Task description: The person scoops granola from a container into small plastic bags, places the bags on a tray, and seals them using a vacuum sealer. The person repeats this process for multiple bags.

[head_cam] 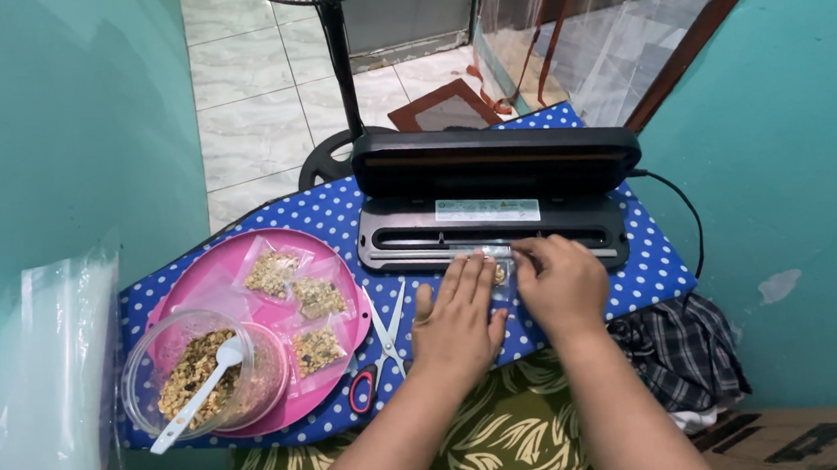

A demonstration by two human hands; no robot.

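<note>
The left hand (456, 313) lay flat, fingers stretched out and together, pressing the near part of a small clear pouch (500, 274) down on the dotted cloth (657, 272). It clasped nothing; the palm simply rested on the pouch and cloth. The right hand (561, 279) was curled, fingertips pinching the pouch's far edge at the front lip of the sealer (492, 215). The pouch lay between the two hands, just near of the sealer's slot, its mouth toward the machine, with a little brownish mix showing through between the fingers. How far the mouth sat inside the slot could not be told.

The sealer stood at the far side of the cloth with its black lid raised.

To the left, a pink tray (196, 280) held three flat pouches (298, 307) of the same grainy mix, lying close together on the tray's right half. At the tray's near left stood a clear bowl (143, 367), partly filled with the mix of grains and dark bits, and a white spoon (199, 393) rested in it, handle out over the near rim.

Scissors (382, 345) with red-and-black handles lay on the cloth between the tray and the left hand, blades pointing away. A stack of clear bags (41, 389) sat at the far left edge.
</note>
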